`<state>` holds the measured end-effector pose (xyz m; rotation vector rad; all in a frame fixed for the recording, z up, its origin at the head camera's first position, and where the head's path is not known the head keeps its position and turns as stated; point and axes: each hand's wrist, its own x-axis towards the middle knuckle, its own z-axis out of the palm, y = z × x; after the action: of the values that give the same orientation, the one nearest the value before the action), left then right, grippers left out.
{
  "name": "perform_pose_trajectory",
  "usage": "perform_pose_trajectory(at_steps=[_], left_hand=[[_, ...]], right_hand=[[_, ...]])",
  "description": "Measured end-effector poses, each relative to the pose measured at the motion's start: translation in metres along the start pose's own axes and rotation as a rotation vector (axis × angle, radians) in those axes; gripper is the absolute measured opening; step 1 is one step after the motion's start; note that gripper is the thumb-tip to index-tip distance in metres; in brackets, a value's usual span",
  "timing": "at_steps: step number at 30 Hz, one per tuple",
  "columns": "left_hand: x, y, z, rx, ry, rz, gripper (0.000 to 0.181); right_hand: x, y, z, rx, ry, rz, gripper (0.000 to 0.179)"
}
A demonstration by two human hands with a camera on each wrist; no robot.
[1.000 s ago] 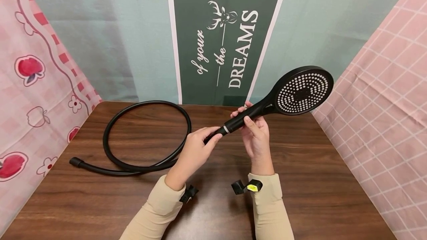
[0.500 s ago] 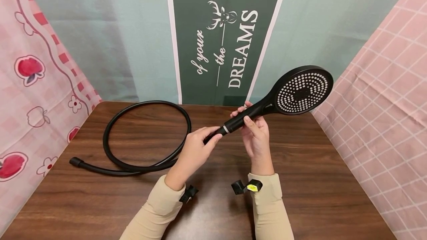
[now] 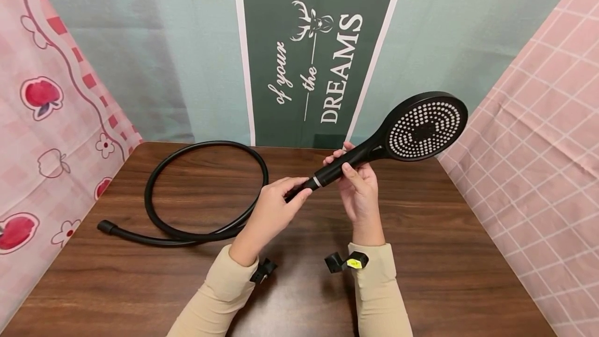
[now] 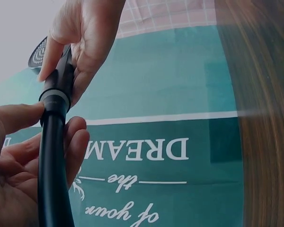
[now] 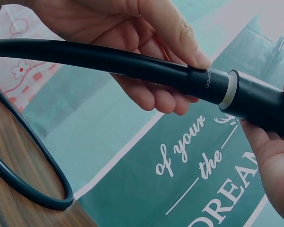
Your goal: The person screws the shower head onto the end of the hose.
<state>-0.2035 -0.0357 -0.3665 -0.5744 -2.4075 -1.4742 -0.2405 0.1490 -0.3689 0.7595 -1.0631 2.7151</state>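
Note:
A black shower head (image 3: 423, 131) with rows of pale nozzles is held above the table, tilted up to the right. My right hand (image 3: 360, 191) grips its handle, thumb on the near side and fingers behind. The end fitting (image 5: 210, 84) of a black shower hose (image 3: 206, 143) meets the base of the handle, with a pale ring (image 5: 231, 89) showing between them. My left hand (image 3: 276, 209) pinches that fitting between thumb and fingers. How far the fitting is threaded on, I cannot tell. The hose loops on the table to the left.
The hose's other end (image 3: 106, 228) lies at the left of the brown wooden table (image 3: 444, 274). A green cloth (image 3: 323, 56) with white lettering hangs behind. Pink patterned cloths flank the table on both sides.
My left wrist and forearm have shifted very slightly to the left. Both hands keep their hold, and the shower head and hose look almost unmoved.

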Motion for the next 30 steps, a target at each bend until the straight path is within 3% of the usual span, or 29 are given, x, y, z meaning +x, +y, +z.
perform_pose_trajectory(at_steps=[8, 30], left_hand=[[0.001, -0.0025, -0.002, -0.013, -0.027, -0.019, 0.028], [0.0001, -0.0005, 0.0004, 0.01, 0.02, 0.018, 0.027]], right_hand=[[-0.0001, 0.0004, -0.0008, 0.001, 0.001, 0.003, 0.036], [0.0004, 0.0001, 0.0009, -0.004, 0.026, 0.009, 0.035]])
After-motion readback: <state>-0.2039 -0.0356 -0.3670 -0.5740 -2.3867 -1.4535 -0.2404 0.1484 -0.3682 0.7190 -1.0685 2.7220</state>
